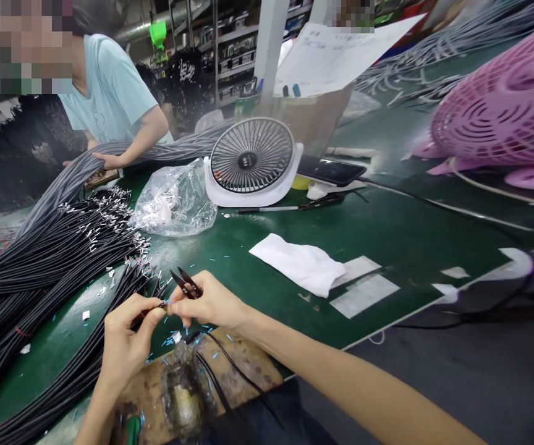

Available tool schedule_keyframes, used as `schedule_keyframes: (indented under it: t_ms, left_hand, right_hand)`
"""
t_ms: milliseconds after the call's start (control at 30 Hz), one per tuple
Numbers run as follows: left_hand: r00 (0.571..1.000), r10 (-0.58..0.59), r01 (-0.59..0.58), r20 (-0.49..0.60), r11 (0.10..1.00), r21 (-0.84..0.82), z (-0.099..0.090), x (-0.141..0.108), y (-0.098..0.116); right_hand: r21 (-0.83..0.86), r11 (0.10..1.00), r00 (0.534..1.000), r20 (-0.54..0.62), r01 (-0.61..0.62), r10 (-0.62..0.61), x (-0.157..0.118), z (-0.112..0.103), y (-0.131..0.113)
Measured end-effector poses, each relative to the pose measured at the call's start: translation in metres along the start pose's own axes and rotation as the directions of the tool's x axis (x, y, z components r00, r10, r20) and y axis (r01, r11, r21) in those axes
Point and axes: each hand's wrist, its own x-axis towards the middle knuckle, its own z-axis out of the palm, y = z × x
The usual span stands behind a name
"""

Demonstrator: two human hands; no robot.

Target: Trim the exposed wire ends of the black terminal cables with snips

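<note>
My left hand (130,330) pinches the end of a thin black cable (161,304) between thumb and forefinger. Close against it, my right hand (214,301) holds black tweezers (186,283), whose two points stick up past the fingers. The right thumb and forefinger also meet at the cable's tip, where a bit of blue shows; the exact grip there is too small to make out. Bundled black cables (58,259) with stripped, white-tipped ends lie to the left of my hands. Beneath them sits a stained wooden board (243,361) scattered with small blue scraps.
A metal block (186,395) rests on the board. Beyond my hands are a clear plastic bag (178,201), a small fan (252,162), a phone (332,170) and a white cloth (299,262). A pink basket (503,105) stands right. A co-worker (114,99) handles grey cables (70,179).
</note>
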Motion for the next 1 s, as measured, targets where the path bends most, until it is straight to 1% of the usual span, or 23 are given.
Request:
schedule_keyframes:
  t_ms: [100, 167, 300, 367, 467, 633, 833, 900, 1000]
  left_hand:
    - [1.0, -0.015, 0.015, -0.022, 1.0, -0.002, -0.001, 0.0, 0.0]
    - [0.999, -0.009, 0.009, -0.052, 1.0, -0.008, -0.001, 0.0, 0.0]
    - [0.997, 0.009, -0.011, -0.074, 1.0, -0.018, 0.0, -0.001, 0.001]
    - [0.998, 0.015, -0.016, -0.066, 1.0, -0.017, 0.0, -0.002, 0.001]
    - [0.998, 0.019, -0.018, -0.068, 1.0, 0.005, 0.001, -0.002, 0.001]
    - [0.996, 0.0, 0.005, -0.092, 0.999, 0.044, 0.003, -0.003, 0.002]
    - [0.992, -0.023, 0.032, -0.121, 0.997, 0.069, 0.004, -0.004, 0.0]
    - [0.991, -0.008, 0.018, -0.13, 0.997, 0.077, 0.004, -0.004, 0.0]
    - [0.989, 0.048, -0.035, -0.143, 0.995, 0.089, 0.003, -0.004, 0.001]
  right_hand:
    - [-0.013, 0.997, 0.985, -0.152, 0.082, -0.083, -0.003, 0.004, -0.005]
    - [-0.026, 0.994, 0.973, -0.204, 0.109, -0.112, -0.004, 0.004, -0.007]
    - [-0.057, 0.993, 0.978, -0.172, 0.106, -0.115, -0.005, 0.003, -0.006]
    - [-0.074, 0.99, 0.979, -0.154, 0.122, -0.132, -0.004, 0.002, -0.005]
    - [-0.113, 0.982, 0.973, -0.157, 0.15, -0.167, -0.004, 0.002, -0.002]
    - [-0.184, 0.964, 0.964, -0.145, 0.194, -0.222, -0.004, 0.002, 0.003]
    - [-0.203, 0.958, 0.965, -0.123, 0.202, -0.23, -0.004, 0.001, 0.004]
    - [-0.204, 0.956, 0.96, -0.139, 0.212, -0.242, -0.005, 0.001, 0.003]
    - [-0.215, 0.956, 0.95, -0.195, 0.201, -0.244, -0.006, 0.002, 0.0]
